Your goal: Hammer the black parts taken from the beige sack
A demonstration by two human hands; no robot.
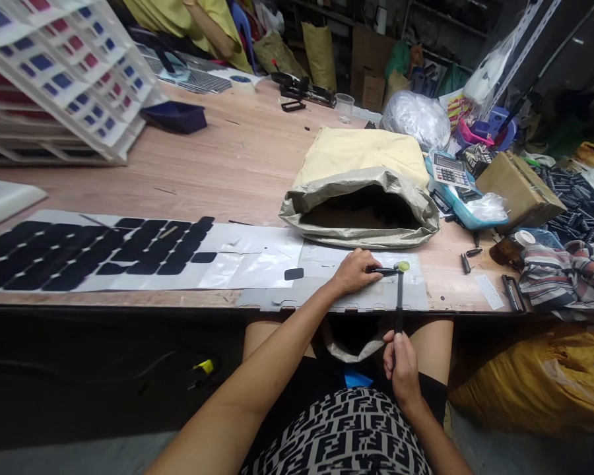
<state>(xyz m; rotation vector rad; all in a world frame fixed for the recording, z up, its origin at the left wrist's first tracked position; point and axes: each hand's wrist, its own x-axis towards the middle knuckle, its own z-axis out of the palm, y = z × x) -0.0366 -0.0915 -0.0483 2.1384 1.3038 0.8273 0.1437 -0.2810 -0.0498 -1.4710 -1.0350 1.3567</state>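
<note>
My left hand [354, 272] rests on a clear plastic sheet [327, 264] at the table's front edge and pinches a small black strip [382, 270]. My right hand [400, 363] is below the table edge, closed round the handle of a thin black tool [399, 297] that points up at the strip. A small yellow-green tip [404, 266] shows where tool and strip meet. One loose black oval piece [294, 274] lies left of my left hand.
An open paper sack [361, 191] lies behind my hands. A long sheet of black oval pieces [94, 247] stretches left. White sample racks [64, 72] stand back left, and a calculator [450, 170], cardboard box [519, 188] and folded cloth [564, 277] sit right. A person in yellow [188, 20] sits at the far side.
</note>
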